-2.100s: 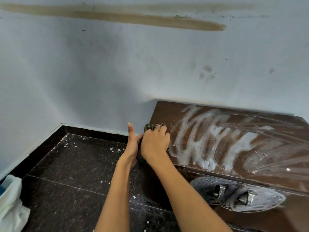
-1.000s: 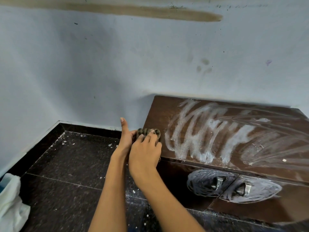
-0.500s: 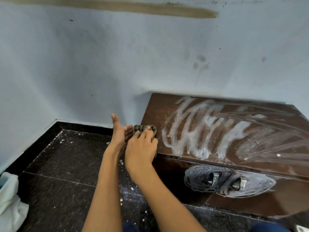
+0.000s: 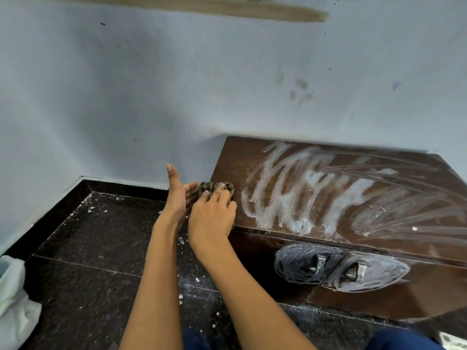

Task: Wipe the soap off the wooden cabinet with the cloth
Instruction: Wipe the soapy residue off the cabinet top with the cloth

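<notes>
Most of the soap (image 4: 290,198) still streaks the cabinet (image 4: 232,157) top. My right hand (image 4: 212,218) grips the cloth (image 4: 214,186) at its left edge; my left hand (image 4: 180,195) cups flat beside it. I'd press firmly, using overlapping strokes rightward.

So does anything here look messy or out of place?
Yes. White soap smears streak the wooden cabinet top and ring both door handles. Pale crumbs litter the dark floor beside it, and a long brown stain runs across the wall.
</notes>
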